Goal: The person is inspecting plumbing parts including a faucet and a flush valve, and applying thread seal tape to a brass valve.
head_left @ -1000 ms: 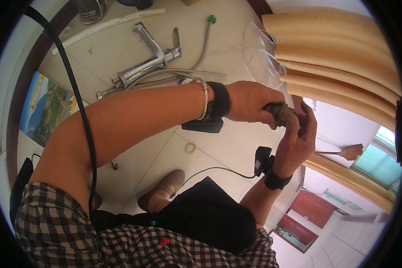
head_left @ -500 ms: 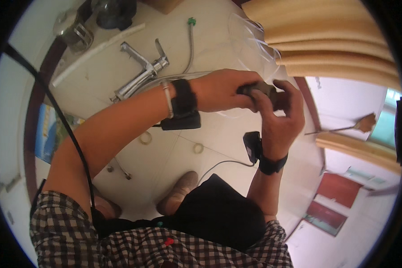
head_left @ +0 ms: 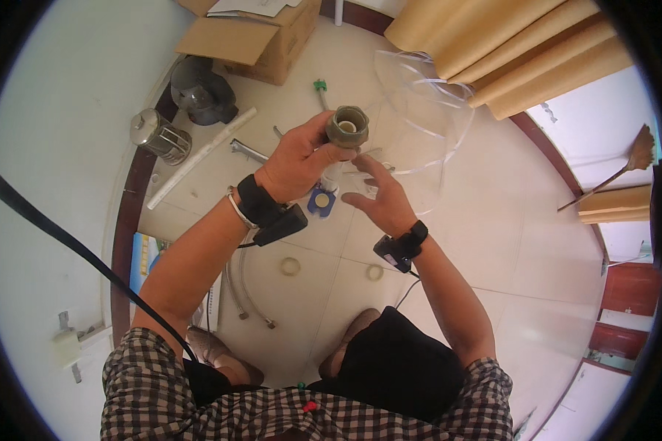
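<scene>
My left hand (head_left: 301, 160) is closed around a dull brass-coloured pipe fitting (head_left: 347, 126) with a hexagonal rim, its open end facing up. My right hand (head_left: 381, 197) is just beside it, thumb and fingers apart, holding nothing. Below the two hands shows a blue piece with a pale round middle (head_left: 321, 201); a whitish part above it is half hidden, and I cannot tell what it is. A chrome faucet (head_left: 248, 151) lies mostly hidden behind my left hand. A hose with a green end (head_left: 321, 87) comes out from behind that hand.
Two braided hoses (head_left: 246, 294) and two pale rings (head_left: 290, 266) lie on the tiles near my feet. Farther left are a white pipe (head_left: 202, 158), a metal-and-glass pot (head_left: 162, 137), a dark appliance (head_left: 202, 92) and a cardboard box (head_left: 272, 44). Loose white strapping (head_left: 441, 147) lies by the curtain (head_left: 507, 51).
My right hand has come off the fitting and opened. My left hand still holds it, now with its open end turned up. The view has shifted, showing the cardboard box and more floor.
</scene>
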`<state>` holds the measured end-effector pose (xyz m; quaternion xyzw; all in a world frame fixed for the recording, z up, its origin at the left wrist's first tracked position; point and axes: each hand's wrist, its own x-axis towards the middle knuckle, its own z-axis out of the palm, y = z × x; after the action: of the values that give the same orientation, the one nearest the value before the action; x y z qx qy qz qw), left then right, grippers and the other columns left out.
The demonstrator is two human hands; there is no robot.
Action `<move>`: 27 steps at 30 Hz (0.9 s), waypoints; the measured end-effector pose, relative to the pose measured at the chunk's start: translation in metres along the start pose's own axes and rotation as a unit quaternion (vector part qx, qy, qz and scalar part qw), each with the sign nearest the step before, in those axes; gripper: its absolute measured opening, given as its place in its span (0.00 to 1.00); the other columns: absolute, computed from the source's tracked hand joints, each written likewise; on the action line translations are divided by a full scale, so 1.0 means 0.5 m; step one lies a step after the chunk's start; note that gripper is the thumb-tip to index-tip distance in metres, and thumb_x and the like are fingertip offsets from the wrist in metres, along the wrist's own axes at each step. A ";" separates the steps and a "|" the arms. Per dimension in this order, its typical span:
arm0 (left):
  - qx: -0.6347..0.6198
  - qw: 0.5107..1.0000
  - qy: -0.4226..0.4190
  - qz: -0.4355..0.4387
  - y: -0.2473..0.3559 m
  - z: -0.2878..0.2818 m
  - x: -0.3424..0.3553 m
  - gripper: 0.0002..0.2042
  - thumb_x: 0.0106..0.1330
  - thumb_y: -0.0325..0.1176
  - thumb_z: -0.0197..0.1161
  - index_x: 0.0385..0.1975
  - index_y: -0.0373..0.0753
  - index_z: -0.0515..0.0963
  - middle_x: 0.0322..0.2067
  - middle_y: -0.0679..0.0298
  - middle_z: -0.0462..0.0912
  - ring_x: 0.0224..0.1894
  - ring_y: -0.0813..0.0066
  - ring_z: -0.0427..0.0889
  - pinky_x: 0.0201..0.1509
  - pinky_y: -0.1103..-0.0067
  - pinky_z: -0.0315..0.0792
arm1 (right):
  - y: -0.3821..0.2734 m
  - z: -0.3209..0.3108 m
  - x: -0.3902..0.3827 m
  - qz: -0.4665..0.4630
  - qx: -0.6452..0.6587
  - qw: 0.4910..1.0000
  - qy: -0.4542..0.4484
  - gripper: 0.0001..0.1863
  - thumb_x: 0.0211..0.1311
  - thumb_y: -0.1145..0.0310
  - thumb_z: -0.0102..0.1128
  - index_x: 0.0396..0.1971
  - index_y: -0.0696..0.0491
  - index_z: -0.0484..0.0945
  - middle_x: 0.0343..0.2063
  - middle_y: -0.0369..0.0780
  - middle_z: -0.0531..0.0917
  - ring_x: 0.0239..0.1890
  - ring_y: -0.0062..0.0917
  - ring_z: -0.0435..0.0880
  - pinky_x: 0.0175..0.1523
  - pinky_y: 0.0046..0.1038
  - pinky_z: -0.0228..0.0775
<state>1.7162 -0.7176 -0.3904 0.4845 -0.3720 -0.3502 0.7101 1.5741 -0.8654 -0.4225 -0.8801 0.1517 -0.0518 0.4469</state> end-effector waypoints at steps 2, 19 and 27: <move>0.006 1.000 -0.001 0.016 0.013 0.001 -0.006 0.15 0.66 0.27 0.53 0.51 0.33 0.68 0.46 0.60 0.77 0.49 0.75 0.75 0.57 0.76 0.67 | -0.016 0.023 0.004 -0.040 0.006 0.999 0.017 0.36 0.47 0.65 0.71 0.57 0.55 0.64 0.50 0.45 0.76 0.52 0.35 0.75 0.53 0.32 0.69; -0.223 0.969 0.104 -0.027 0.035 -0.059 -0.017 0.23 0.68 0.52 0.48 0.50 0.37 0.68 0.47 0.57 0.78 0.54 0.62 0.75 0.57 0.68 0.68 | -0.083 0.062 -0.076 0.139 0.206 0.963 -0.102 0.12 0.59 0.63 0.59 0.33 0.58 0.72 0.18 0.33 0.74 0.19 0.15 0.73 0.25 0.20 0.66; -0.397 0.897 0.158 -0.114 -0.011 -0.111 -0.046 0.24 0.67 0.55 0.45 0.47 0.38 0.70 0.48 0.60 0.77 0.53 0.63 0.75 0.56 0.70 0.69 | 0.094 0.033 -0.089 0.274 0.148 0.950 -0.009 0.14 0.59 0.61 0.61 0.33 0.57 0.72 0.20 0.35 0.75 0.21 0.19 0.76 0.27 0.23 0.69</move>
<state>1.7527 -0.6755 -0.4140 0.2498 -0.0272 -0.4663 0.8482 1.5251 -0.8647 -0.4681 -0.7291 0.3730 0.0589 0.5708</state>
